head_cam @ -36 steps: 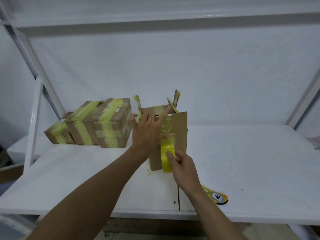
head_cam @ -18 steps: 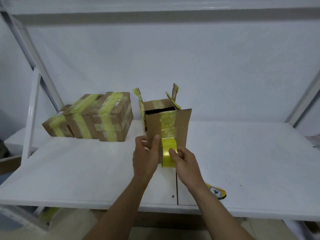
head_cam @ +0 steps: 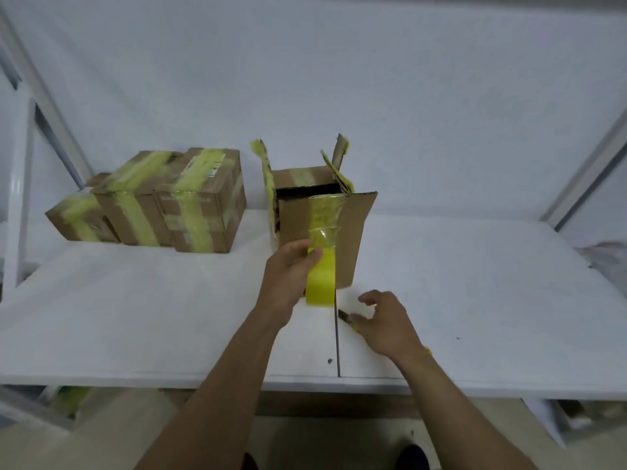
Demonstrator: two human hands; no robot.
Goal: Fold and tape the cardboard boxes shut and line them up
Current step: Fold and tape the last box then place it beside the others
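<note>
Left hand (head_cam: 288,273) grips tape roll (head_cam: 320,283) against likely light box (head_cam: 353,232), best steadied at corners; right hand (head_cam: 383,323)'s hold on cutter (head_cam: 344,315) unclear

Centre frame: plain brown open cardboard box (head_cam: 354,239), translucent yellow tape strip down its front, yellow scraps on the flap edges. Solid bright yellow tape roll (head_cam: 320,286) in my left hand (head_cam: 288,276). Left of frame: three brown taped cardboard boxes (head_cam: 200,205), yellow-green bands. White tabletop (head_cam: 475,300), dark seam. Yellow-handled utility knife (head_cam: 346,317), dark blade.

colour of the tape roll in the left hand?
Yellow; the tape roll shows clearly in the head view.
</note>
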